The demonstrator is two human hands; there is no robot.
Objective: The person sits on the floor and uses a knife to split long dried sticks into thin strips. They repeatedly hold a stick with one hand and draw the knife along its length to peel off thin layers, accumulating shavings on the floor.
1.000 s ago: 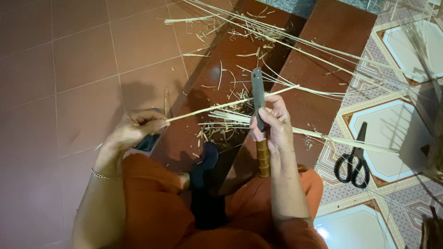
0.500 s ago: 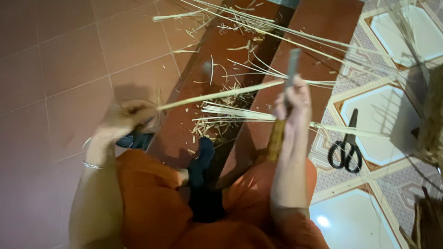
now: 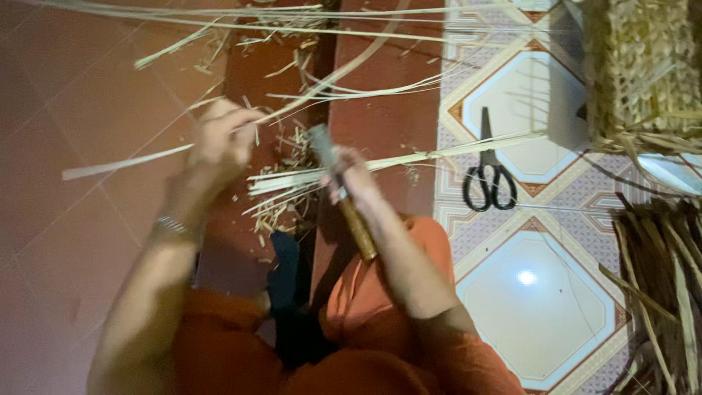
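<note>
In the head view, the left hand (image 3: 219, 139) is clenched on one long pale bamboo strip (image 3: 124, 162), whose long axis runs from the lower left, through the fist, up and to the right across the dark red floor tiles (image 3: 88, 80). The right hand (image 3: 351, 175) is closed around a single knife with a grey blade and wooden handle (image 3: 344, 197), blade end pointing up toward the left hand, handle end trailing back along the forearm. The strip lies just left of the blade, so the right hand is the nearer one to cut with. A loose bundle of split pale slivers (image 3: 292, 183) lies between the hands. One pair of black scissors (image 3: 488, 179) rests on the patterned floor tile, well right. One woven basket (image 3: 643, 66) stands at upper right.
</note>
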